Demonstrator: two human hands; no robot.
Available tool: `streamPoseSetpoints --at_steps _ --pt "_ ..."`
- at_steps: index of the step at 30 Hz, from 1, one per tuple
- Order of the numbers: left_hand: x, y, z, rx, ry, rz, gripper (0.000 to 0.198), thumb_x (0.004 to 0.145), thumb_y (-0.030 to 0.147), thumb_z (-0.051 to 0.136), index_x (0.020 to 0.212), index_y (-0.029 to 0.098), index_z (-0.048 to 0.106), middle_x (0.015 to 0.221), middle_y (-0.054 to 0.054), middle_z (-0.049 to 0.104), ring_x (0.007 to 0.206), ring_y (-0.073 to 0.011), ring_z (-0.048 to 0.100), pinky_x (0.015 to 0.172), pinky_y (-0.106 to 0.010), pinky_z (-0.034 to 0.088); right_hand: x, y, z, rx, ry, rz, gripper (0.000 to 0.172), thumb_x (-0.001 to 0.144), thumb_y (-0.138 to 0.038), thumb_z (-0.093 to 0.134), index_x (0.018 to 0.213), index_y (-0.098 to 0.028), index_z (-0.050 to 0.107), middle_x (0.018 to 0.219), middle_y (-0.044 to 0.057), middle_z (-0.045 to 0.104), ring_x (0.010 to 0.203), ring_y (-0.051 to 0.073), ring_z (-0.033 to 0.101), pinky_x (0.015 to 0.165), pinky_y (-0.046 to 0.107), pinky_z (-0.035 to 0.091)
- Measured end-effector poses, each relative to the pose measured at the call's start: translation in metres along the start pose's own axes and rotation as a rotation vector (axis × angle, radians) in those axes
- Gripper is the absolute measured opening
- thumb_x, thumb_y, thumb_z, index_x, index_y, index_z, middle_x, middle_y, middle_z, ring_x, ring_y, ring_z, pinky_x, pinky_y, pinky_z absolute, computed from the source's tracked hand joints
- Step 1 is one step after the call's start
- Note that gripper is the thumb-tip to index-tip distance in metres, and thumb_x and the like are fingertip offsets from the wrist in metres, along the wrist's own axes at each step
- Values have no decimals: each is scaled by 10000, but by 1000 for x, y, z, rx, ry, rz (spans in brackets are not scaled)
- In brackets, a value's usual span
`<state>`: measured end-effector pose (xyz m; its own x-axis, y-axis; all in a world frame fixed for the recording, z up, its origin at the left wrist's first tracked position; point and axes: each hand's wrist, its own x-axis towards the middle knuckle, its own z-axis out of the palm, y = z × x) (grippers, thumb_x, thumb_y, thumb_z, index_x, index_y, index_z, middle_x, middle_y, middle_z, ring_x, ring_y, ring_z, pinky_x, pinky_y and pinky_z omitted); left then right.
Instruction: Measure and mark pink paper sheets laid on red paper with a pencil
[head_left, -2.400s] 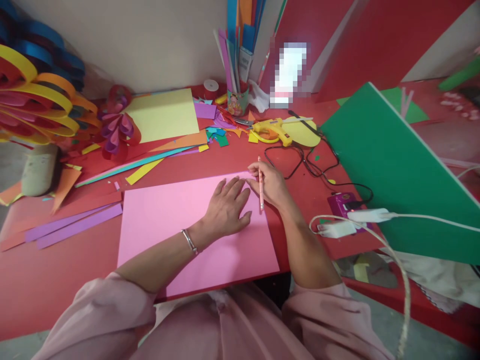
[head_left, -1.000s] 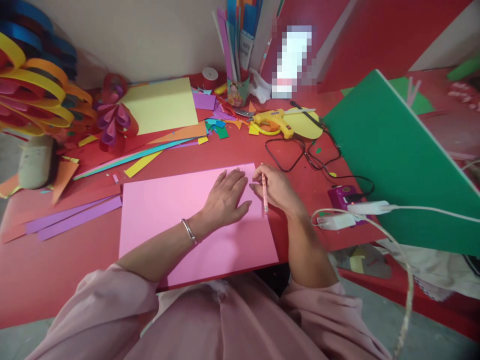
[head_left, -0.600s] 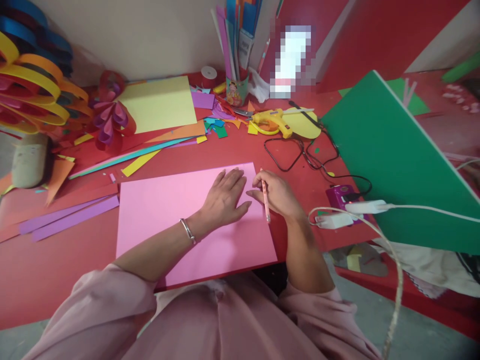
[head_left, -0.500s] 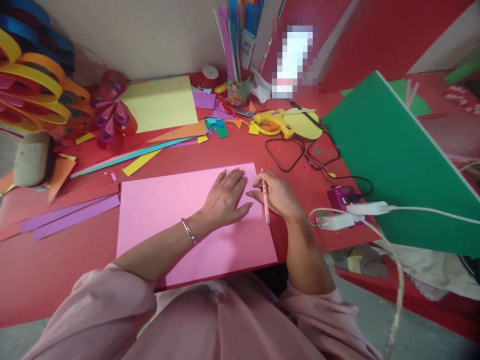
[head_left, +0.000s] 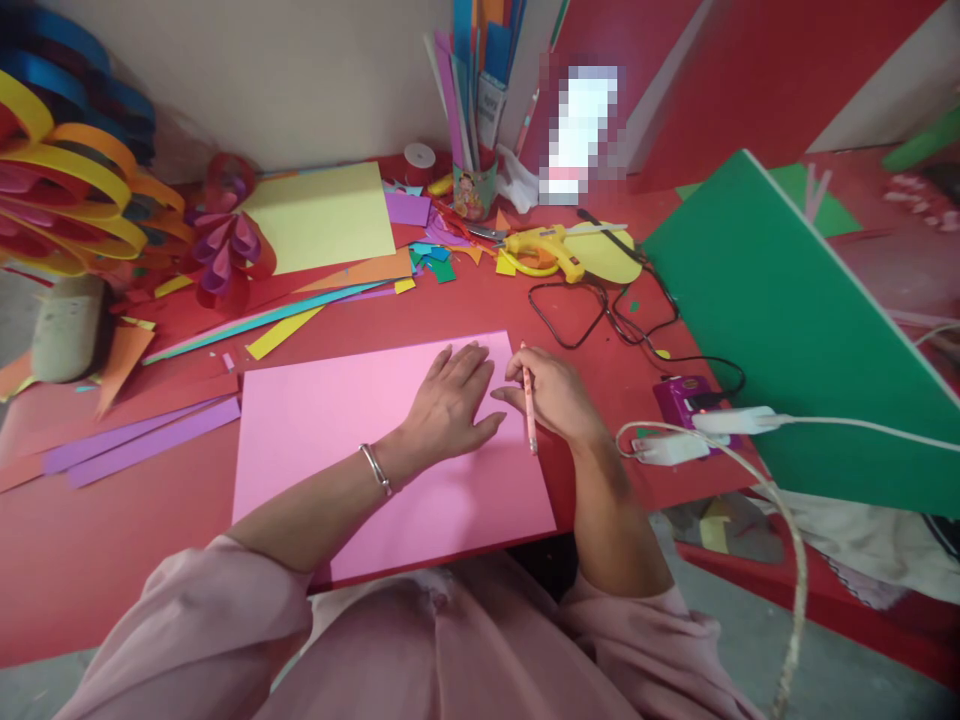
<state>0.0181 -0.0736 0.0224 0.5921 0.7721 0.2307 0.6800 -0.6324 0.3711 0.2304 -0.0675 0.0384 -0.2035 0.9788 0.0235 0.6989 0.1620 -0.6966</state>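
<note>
A pink sheet of paper point(head_left: 315, 430) lies at the front edge of the red table, with a thin purple edge showing along its far side. My left hand point(head_left: 452, 400) rests flat on it, fingers apart and pointing away from me. At the sheet's right edge, my right hand point(head_left: 551, 390) is closed around a pink patterned pencil point(head_left: 529, 405), whose eraser end points toward me. The thumb of that hand touches or hovers over the paper; I cannot tell which.
Beyond the sheet lie a yellow glue gun point(head_left: 544, 250), scissors point(head_left: 484, 232) and paper scraps point(head_left: 439, 262). Purple strips point(head_left: 154, 440) are at left. A green board point(head_left: 795, 340) leans at right beside a purple power adapter point(head_left: 686, 400) with cables. A decorated cup point(head_left: 474, 190) holds paper strips.
The view has tilted slightly, so things sit a little lower in it. Both hands and the pencil stay in nearly the same place on the sheet.
</note>
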Motion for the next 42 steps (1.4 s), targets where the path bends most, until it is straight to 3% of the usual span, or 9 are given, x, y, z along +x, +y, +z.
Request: streamPoseSetpoints --at_steps 42 --pt "0 -2 1 10 -5 7 644 909 473 675 1438 121 571 1575 -225 539 1522 -388 459 1290 -614 296 0 -1 -1 -8 -29 -1 243 861 -334 858 878 -254 629 938 10 684 808 192 630 741 327 432"
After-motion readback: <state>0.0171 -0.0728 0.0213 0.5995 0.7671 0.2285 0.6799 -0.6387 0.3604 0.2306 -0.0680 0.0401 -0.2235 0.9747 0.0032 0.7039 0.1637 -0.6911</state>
